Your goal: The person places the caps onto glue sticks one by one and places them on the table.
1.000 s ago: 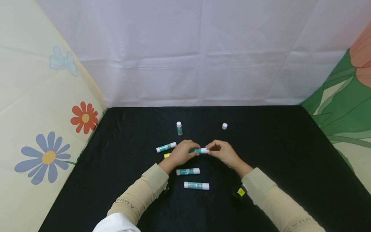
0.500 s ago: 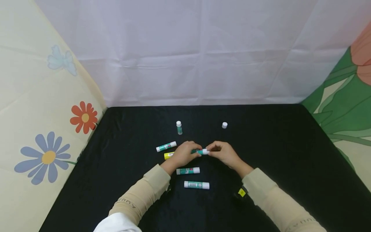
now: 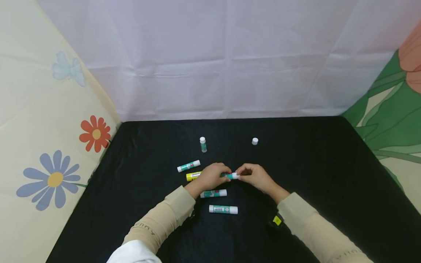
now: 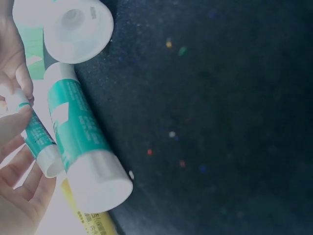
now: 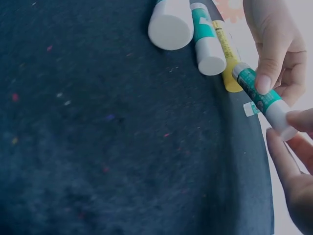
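My left hand holds a green-and-white glue stick around its middle, thumb on the green label. At the other end, my right hand pinches the white end with thumb and fingertips. The right wrist view shows this held glue stick slanting between both hands, its far end free. Partly covered by the left hand lies a yellow glue stick. Just in front of that hand lies another green glue stick, with one more glue stick closer to me.
Toward the back, a small green glue stick with a white top stands upright, and a loose white cap sits to its right. A green glue stick lies left of the hands. Black cloth covers the table; a white curtain hangs behind.
Both hands have shifted slightly toward me and to the right, with the glue stick between them. More of the yellow glue stick shows. The other glue sticks and the loose cap stay put.
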Demonstrator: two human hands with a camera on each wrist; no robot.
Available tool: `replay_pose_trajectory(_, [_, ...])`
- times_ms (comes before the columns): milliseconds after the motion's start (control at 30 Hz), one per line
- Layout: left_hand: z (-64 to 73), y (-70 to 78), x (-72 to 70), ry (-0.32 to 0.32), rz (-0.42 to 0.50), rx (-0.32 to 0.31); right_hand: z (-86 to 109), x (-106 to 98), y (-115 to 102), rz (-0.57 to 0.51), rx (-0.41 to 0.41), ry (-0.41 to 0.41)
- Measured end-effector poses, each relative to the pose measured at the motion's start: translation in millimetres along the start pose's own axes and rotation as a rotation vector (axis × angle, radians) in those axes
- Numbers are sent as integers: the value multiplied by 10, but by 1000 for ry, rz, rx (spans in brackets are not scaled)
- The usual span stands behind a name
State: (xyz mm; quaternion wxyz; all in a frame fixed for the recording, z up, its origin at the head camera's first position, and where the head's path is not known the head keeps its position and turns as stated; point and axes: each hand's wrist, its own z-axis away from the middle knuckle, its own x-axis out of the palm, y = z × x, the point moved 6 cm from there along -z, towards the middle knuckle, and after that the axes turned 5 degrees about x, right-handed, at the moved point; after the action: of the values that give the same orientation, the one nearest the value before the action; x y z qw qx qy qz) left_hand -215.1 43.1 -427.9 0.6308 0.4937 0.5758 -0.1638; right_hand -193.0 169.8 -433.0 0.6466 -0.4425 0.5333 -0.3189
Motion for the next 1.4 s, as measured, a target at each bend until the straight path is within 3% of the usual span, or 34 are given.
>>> replay_pose_trajectory(267, [-15, -4, 65, -51, -13, -5, 132, 16, -270, 69, 23, -3])
replay_pose_trajectory(400, [-23, -5, 93, -82, -12, -27, 127, 12, -206, 70, 21, 4])
replay_pose_trajectory(667, [-48, 0, 146, -116, -21, -42, 50, -1, 128, 82, -7, 25])
replay_pose_trajectory(900, [-50, 5, 95, -89, -6, -39, 57, -76, 250, 131, 21, 67])
replay_pose_trajectory(1167, [-35, -32, 33, -29, 40, 7, 49, -99, 255, 198, 15, 51])
replay_pose_trajectory(1400, [-7, -126, -24, 6, 78, -45, 40, -95, 230, 282, 29, 31])
